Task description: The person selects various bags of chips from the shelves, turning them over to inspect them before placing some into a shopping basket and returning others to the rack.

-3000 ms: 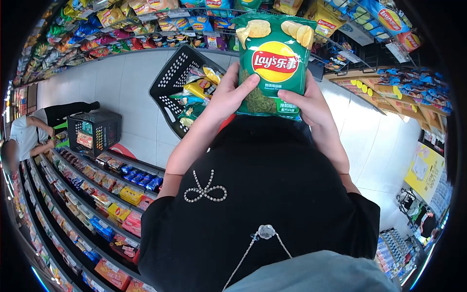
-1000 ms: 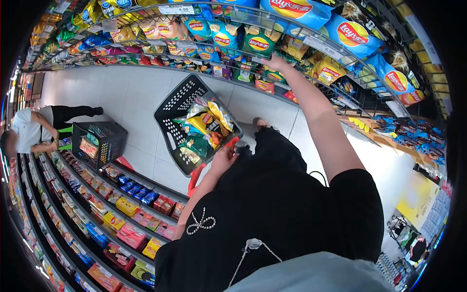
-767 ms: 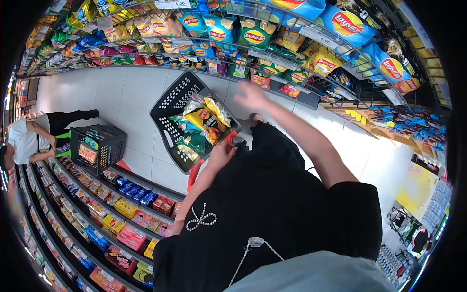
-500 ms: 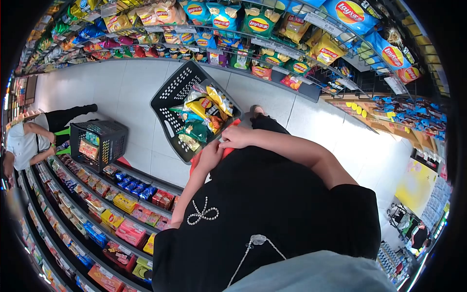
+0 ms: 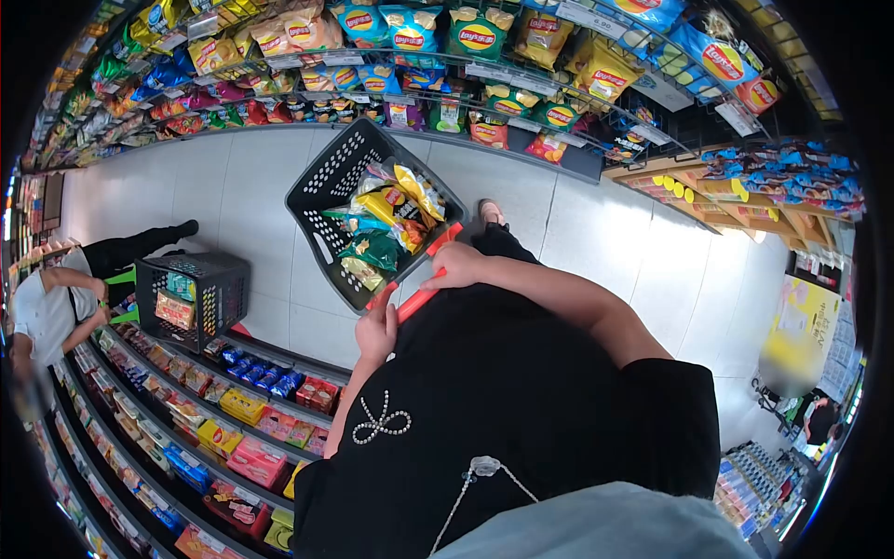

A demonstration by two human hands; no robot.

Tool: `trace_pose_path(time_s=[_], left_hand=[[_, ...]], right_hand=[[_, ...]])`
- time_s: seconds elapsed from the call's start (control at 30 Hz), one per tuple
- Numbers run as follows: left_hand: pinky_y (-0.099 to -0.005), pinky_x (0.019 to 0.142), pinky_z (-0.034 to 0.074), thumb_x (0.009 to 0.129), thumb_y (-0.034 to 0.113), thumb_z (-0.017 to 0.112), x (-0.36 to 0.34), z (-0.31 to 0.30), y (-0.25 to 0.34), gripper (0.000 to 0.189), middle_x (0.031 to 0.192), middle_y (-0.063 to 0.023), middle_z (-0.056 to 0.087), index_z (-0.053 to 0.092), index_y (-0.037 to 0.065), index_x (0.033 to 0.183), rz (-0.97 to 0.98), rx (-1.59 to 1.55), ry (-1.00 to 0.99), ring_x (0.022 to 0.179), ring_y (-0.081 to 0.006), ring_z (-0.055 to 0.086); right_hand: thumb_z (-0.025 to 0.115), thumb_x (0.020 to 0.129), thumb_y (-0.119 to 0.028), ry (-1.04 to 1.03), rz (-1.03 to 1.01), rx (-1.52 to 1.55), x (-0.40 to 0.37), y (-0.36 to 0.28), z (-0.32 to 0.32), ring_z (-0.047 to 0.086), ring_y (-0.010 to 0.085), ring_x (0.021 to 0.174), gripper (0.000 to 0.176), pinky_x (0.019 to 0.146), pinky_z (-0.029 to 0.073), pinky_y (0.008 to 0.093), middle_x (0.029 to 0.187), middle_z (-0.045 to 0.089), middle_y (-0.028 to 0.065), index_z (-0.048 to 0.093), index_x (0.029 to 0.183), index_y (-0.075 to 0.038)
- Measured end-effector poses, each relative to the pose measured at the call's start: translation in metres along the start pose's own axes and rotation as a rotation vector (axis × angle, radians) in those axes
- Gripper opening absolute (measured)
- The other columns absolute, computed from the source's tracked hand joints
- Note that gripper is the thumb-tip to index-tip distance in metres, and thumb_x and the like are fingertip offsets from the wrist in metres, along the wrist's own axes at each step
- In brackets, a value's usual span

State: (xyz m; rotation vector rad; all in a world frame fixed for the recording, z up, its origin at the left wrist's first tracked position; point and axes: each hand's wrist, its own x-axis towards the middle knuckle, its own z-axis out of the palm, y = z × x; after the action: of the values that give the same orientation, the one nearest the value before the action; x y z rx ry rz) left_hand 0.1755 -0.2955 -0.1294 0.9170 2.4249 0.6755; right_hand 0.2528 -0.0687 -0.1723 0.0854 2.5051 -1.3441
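A dark grey shopping basket cart (image 5: 328,191) is in front of my body, its red handle (image 5: 416,304) running along the near side. My right hand (image 5: 456,265) is closed around the upper part of this handle. My left hand (image 5: 375,334) grips its lower left end, with the fingertips partly hidden. Inside the basket lie several snack bags, among them a yellow chip bag (image 5: 380,205) and a dark green bag (image 5: 372,250).
Shelves of chip bags (image 5: 480,35) curve along the far side. Boxed snacks (image 5: 256,461) fill the shelves at lower left. Another person (image 5: 51,298) stands at left beside a second black basket cart (image 5: 219,289). Pale floor tiles (image 5: 596,242) extend rightward.
My hands were close together on the handle and are now apart, the left one lower and further left. More of the red handle shows. My foot shows more fully beside the basket.
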Motion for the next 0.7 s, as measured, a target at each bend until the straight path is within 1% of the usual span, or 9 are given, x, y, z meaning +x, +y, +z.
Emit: trace_pose_path(time_s=[0.2, 0.33, 0.43, 0.5, 0.53, 0.6, 0.7], left_hand=[[-0.039, 0.058, 0.046, 0.082, 0.02, 0.044, -0.003, 0.003, 0.0, 0.032, 0.066, -0.0178, 0.058, 0.056, 0.012, 0.11, 0.027, -0.035, -0.033, 0.062, -0.033, 0.058], [-0.038, 0.059, 0.046, 0.082, 0.018, 0.045, -0.008, -0.001, 0.005, 0.032, 0.069, -0.0176, 0.059, 0.055, 0.01, 0.111, 0.024, -0.011, -0.052, 0.064, -0.0327, 0.058], [-0.0377, 0.058, 0.046, 0.082, 0.018, 0.046, -0.008, 0.0, 0.009, 0.025, 0.07, -0.0176, 0.059, 0.061, 0.006, 0.097, 0.021, -0.057, -0.028, 0.063, -0.0328, 0.058], [-0.0382, 0.056, 0.045, 0.082, 0.02, 0.047, -0.006, 0.006, 0.007, 0.022, 0.068, -0.0179, 0.058, 0.061, 0.003, 0.082, 0.106, -0.11, 0.037, 0.061, -0.0334, 0.057], [-0.0384, 0.055, 0.045, 0.081, 0.021, 0.048, -0.006, 0.009, 0.005, 0.024, 0.066, -0.0181, 0.058, 0.061, 0.002, 0.074, 0.142, -0.135, 0.071, 0.06, -0.0337, 0.057], [-0.0396, 0.054, 0.043, 0.081, 0.024, 0.049, -0.007, 0.012, 0.0, 0.03, 0.063, -0.0186, 0.056, 0.056, 0.001, 0.063, 0.126, -0.11, 0.041, 0.057, -0.0347, 0.055], [-0.0428, 0.053, 0.041, 0.081, 0.03, 0.048, -0.01, 0.007, 0.007, 0.038, 0.059, -0.0198, 0.053, 0.053, 0.001, 0.058, 0.052, -0.103, -0.015, 0.057, -0.0366, 0.053]], right_hand=[[0.057, 0.07, -0.053, 0.045, 0.031, -0.011, -0.009, -0.003, 0.004, 0.053, 0.0291, 0.07, 0.055, 0.064, 0.041, 0.0367, 0.062, 0.054, 0.0136, 0.059, 0.057, 0.0], [0.056, 0.071, -0.053, 0.02, 0.047, -0.031, -0.013, -0.007, 0.004, 0.053, 0.0293, 0.068, 0.054, 0.063, 0.041, 0.0369, 0.061, 0.054, 0.0134, 0.059, 0.056, -0.001], [0.056, 0.072, -0.052, 0.028, 0.038, -0.037, -0.017, -0.007, 0.001, 0.053, 0.0296, 0.068, 0.053, 0.062, 0.041, 0.0375, 0.061, 0.055, 0.0132, 0.059, 0.056, -0.001], [0.055, 0.072, -0.052, 0.056, 0.027, -0.014, -0.019, -0.006, 0.003, 0.053, 0.0297, 0.068, 0.053, 0.062, 0.041, 0.0379, 0.062, 0.055, 0.0133, 0.059, 0.055, -0.002], [0.055, 0.072, -0.051, 0.061, 0.031, -0.024, -0.02, -0.006, 0.004, 0.053, 0.0297, 0.068, 0.053, 0.061, 0.041, 0.0379, 0.061, 0.055, 0.0135, 0.058, 0.055, -0.002], [0.055, 0.073, -0.051, 0.057, 0.035, -0.038, -0.022, -0.002, 0.004, 0.053, 0.0297, 0.066, 0.052, 0.061, 0.041, 0.0378, 0.061, 0.055, 0.0139, 0.058, 0.054, -0.002], [0.053, 0.074, -0.049, -0.028, 0.068, -0.094, -0.024, -0.011, 0.0, 0.054, 0.0302, 0.063, 0.052, 0.06, 0.041, 0.0392, 0.058, 0.054, 0.0149, 0.057, 0.053, -0.002]])
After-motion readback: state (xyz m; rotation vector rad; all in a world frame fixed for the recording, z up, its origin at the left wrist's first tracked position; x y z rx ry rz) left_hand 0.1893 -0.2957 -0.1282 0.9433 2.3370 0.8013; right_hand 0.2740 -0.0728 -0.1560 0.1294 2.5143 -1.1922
